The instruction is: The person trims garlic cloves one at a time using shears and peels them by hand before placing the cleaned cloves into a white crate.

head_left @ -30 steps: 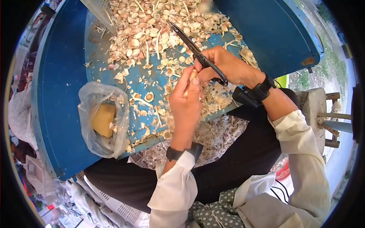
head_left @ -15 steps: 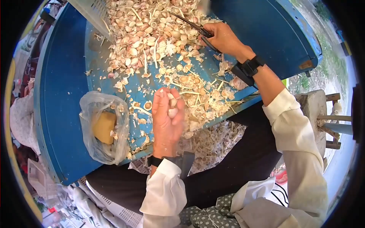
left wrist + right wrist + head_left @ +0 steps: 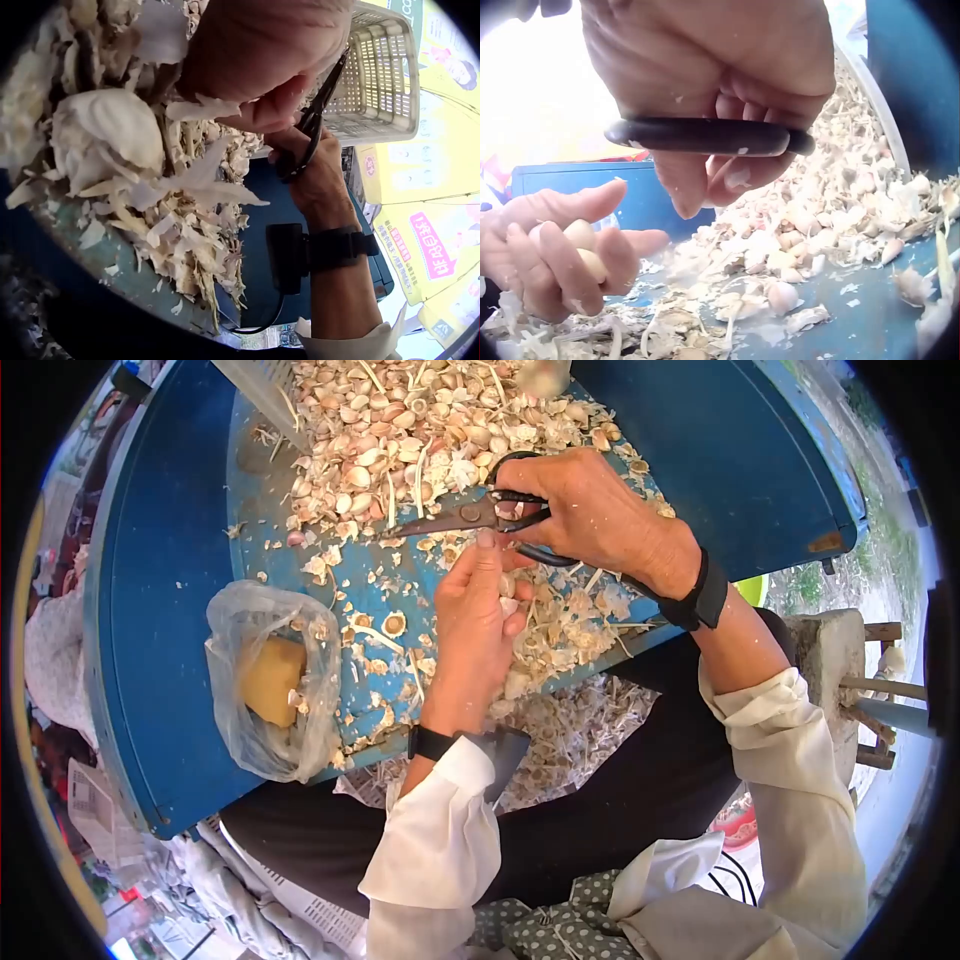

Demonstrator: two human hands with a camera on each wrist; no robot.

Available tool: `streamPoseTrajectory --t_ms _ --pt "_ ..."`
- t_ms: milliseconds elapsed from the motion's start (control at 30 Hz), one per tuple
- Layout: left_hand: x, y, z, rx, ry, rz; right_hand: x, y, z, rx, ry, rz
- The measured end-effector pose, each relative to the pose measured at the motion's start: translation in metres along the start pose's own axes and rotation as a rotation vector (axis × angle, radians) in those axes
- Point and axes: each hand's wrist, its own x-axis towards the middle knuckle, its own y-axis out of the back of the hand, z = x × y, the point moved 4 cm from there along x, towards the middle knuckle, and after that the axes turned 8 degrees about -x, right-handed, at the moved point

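Note:
My left hand (image 3: 474,625) curls round a few garlic cloves (image 3: 507,606), its thumb pointing up beside the scissors. In the right wrist view two pale cloves (image 3: 592,264) sit between the curled fingers of that hand. My right hand (image 3: 610,510) grips black-handled scissors (image 3: 470,517), whose dark blades point left across the edge of the garlic heap (image 3: 370,445). From the right wrist, one handle loop (image 3: 697,136) shows across the palm side of the hand. Both hands are close together over the blue tray (image 3: 270,560).
A clear plastic bag (image 3: 225,710) with a yellowish block (image 3: 272,682) lies at the left. Papery skins and stems (image 3: 570,620) cover the tray's near edge. A pale plastic basket (image 3: 375,75) stands at the back; a wooden stool (image 3: 830,670) is at the right.
Half a second ago the right hand with the scissors had moved away over the heap while the left hand drew back with cloves. Now the hands are together again, the scissors turned to point left.

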Motion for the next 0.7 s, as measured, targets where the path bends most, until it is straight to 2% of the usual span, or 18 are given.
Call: streamPoseTrajectory --t_ms 100,200,233,333,500,567,600,633,700 --pt "-0.007 0.013 0.002 0.065 0.016 -0.059 -0.011 0.001 -0.032 0.100 0.098 0.000" --pt "-0.020 0.016 0.007 0.047 0.010 -0.051 -0.021 0.005 -0.033 0.313 -0.179 -0.163" --pt "-0.023 0.013 0.010 0.001 -0.003 -0.052 -0.024 0.007 -0.036 0.310 -0.175 -0.166" --pt "-0.028 0.008 0.009 0.017 0.000 -0.096 -0.036 0.004 -0.036 0.406 -0.376 -0.090" --pt "-0.023 0.015 0.001 0.071 -0.014 -0.053 -0.040 -0.004 -0.025 0.517 -0.248 -0.045" --pt "-0.026 0.021 0.008 0.110 -0.082 -0.018 -0.034 0.018 -0.025 0.165 -0.262 -0.172" --pt "-0.027 0.023 0.014 0.181 -0.114 0.000 -0.033 0.020 -0.018 0.111 -0.271 -0.265" --pt "-0.028 0.025 0.018 0.187 -0.120 0.007 -0.034 0.020 -0.015 0.120 -0.264 -0.263" --pt "-0.030 0.027 0.025 0.321 -0.203 0.024 -0.038 0.013 -0.011 -0.003 -0.181 -0.398"
